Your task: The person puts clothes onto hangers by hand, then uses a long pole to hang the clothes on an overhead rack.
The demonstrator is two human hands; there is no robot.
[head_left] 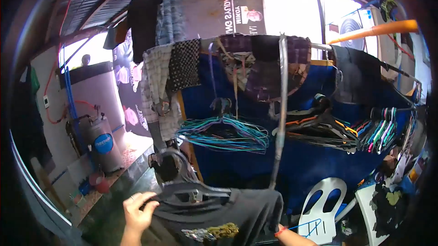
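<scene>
A dark T-shirt [196, 214] with a printed design on its front hangs spread out low in the middle of the head view. A grey hanger [212, 191] shows at its neckline. My left hand [139, 210] pinches the shirt at its left shoulder, fingers closed on the cloth. My right hand [292, 237] is at the shirt's lower right; a red band is at the wrist, and the fingers are hidden behind or inside the shirt. Thin blue hanger wire [314, 228] shows beside that forearm.
Bundles of teal hangers [223, 134], black and orange hangers [319, 129] and coloured hangers [378, 129] hang ahead. A metal pole [282, 109] stands in front of them. White chairs [321, 209] are at the lower right, a metal tank [104, 143] at the left.
</scene>
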